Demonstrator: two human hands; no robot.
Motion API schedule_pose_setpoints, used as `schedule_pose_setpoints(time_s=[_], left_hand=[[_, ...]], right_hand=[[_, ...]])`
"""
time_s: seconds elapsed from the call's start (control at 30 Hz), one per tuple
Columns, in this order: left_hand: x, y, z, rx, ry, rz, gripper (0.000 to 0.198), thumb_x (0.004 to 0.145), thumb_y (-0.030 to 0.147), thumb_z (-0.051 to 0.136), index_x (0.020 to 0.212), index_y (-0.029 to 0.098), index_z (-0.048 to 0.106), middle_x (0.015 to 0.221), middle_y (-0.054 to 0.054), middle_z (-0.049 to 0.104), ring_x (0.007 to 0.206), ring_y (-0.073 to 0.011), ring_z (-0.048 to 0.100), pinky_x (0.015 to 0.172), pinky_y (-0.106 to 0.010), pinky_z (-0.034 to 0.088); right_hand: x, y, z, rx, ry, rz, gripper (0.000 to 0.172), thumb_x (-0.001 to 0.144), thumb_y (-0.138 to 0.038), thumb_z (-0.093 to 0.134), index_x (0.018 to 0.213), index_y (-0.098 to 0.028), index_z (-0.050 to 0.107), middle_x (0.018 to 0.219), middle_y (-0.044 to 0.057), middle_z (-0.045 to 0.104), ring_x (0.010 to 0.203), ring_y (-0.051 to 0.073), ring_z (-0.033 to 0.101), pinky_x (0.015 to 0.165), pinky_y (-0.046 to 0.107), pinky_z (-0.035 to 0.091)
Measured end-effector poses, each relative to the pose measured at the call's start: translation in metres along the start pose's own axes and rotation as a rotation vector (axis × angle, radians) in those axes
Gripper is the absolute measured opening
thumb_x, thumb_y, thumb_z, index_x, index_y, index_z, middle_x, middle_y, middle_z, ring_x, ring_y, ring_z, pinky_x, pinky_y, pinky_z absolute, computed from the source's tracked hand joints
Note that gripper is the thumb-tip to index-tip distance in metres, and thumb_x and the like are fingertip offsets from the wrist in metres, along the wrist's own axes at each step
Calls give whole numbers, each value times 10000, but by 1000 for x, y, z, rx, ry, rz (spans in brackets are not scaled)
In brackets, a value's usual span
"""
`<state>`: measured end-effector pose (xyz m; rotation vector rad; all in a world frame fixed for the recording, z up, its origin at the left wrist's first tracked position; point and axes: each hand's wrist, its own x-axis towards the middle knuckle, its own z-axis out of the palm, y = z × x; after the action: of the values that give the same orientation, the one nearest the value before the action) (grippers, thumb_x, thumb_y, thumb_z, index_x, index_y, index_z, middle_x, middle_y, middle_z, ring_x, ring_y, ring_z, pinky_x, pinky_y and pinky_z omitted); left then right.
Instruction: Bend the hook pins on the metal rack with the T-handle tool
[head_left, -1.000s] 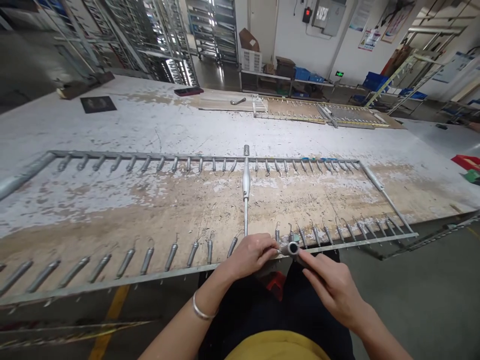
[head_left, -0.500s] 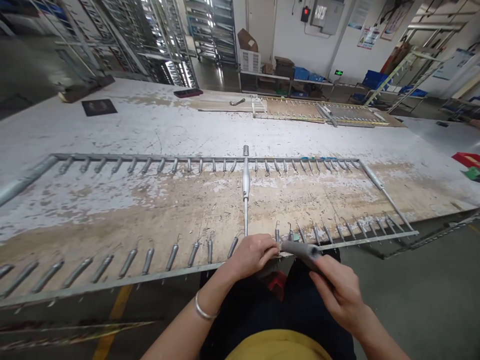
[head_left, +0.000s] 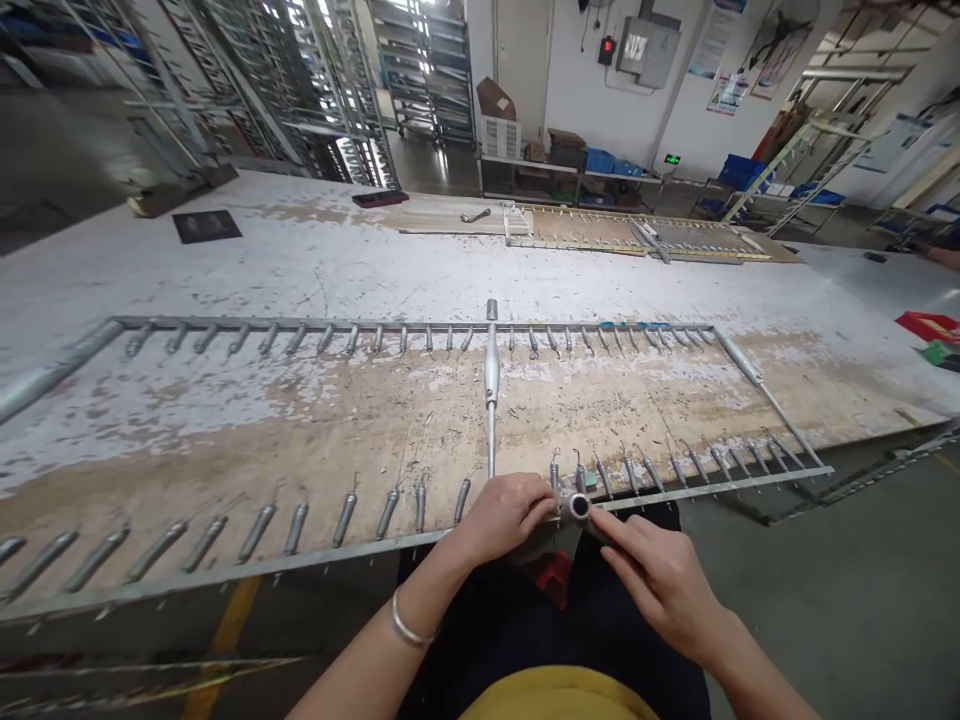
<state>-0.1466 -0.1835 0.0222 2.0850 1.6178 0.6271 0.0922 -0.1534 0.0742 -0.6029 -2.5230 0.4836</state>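
A long metal frame (head_left: 345,548) lies on the worktable, with rows of springs with hooked wire ends along both long bars; one spring (head_left: 420,505) is left of my hands. My left hand (head_left: 506,515) is closed at the near bar beside the central rod (head_left: 491,440), thumb and forefinger pinched together. Whatever is between those fingertips is hidden. My right hand (head_left: 656,575) is closed round a grey tube-shaped tool (head_left: 579,507). Its round hollow end faces me, just right of my left fingertips and over the near bar. The rest of it is mostly hidden.
Across the worktable (head_left: 360,270) lie a second, smaller frame (head_left: 600,240), a wrench (head_left: 475,216), a dark tray (head_left: 380,199) and a dark flat plate (head_left: 207,226). A red bin (head_left: 930,326) is at the right. Metal racks (head_left: 424,70) stand behind.
The tube-shaped tool has swung left and turned its hollow end towards me. My right hand has moved slightly left with it. My left hand stays at the bar.
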Motion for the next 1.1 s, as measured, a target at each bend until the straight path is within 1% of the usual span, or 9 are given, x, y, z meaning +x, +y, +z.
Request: schedule_pose_setpoints(time_s=[0.07,0.13,0.3,0.47,0.63,0.8,0.97,1.03,1.1], left_hand=[[0,0,0,-1,1,0,239,942,264,448,850,187,655,801,-21,660,750,-141,587,665,-225,378],[0,0,0,-5,9,0,237,940,264,450,845,188,654,797,-20,660,746,-140,585,666,-225,377],[0,1,0,-21,-4,-8,250,946,269,436,846,186,649,795,-20,661,735,-135,582,658,-217,376],[0,1,0,-12,17,-20,246,937,268,447,827,184,651,777,-19,654,721,-134,574,647,-218,369],[-1,2,0,-28,7,-8,271,948,274,419,830,183,645,778,-21,656,728,-134,581,657,-220,379],[-1,1,1,-12,30,-11,243,932,264,446,820,184,646,771,-19,655,718,-135,574,651,-224,372],[-2,-1,3,-17,39,-23,261,944,277,432,821,185,644,763,-18,652,721,-132,577,649,-216,371],[-2,-1,3,-20,32,-19,246,940,270,440,826,186,642,772,-15,654,726,-131,577,651,-215,370],[-2,-1,3,-13,27,-17,232,933,265,453,817,186,638,774,-13,653,727,-132,575,652,-218,367]], right_hand=[[-1,-1,-1,85,148,-23,428,956,-148,463,1378,-217,465,793,36,645,655,158,612,582,252,474],[-2,-1,-1,89,206,-24,426,952,-131,459,1368,-222,475,790,35,645,658,159,618,585,249,475],[-2,0,0,-54,-42,18,386,980,-203,439,1360,-187,507,717,26,613,588,146,594,524,236,446],[-4,-5,-3,91,231,-23,400,950,-134,461,1339,-220,502,777,34,645,664,153,628,595,236,479],[-5,-1,4,-36,-5,20,389,977,-201,440,1361,-190,503,708,21,606,575,151,591,508,234,438],[-7,-2,4,103,237,-11,414,950,-130,461,1352,-227,484,782,29,639,656,154,617,599,241,469],[-5,2,9,-59,-1,-10,385,981,-204,428,1356,-178,508,703,22,601,567,146,585,507,235,438],[-6,0,6,-12,52,-20,400,967,-184,455,1365,-194,493,744,31,620,614,154,602,547,245,460],[-7,-2,3,57,205,-28,430,944,-134,476,1364,-227,483,776,36,637,664,164,622,591,252,477]])
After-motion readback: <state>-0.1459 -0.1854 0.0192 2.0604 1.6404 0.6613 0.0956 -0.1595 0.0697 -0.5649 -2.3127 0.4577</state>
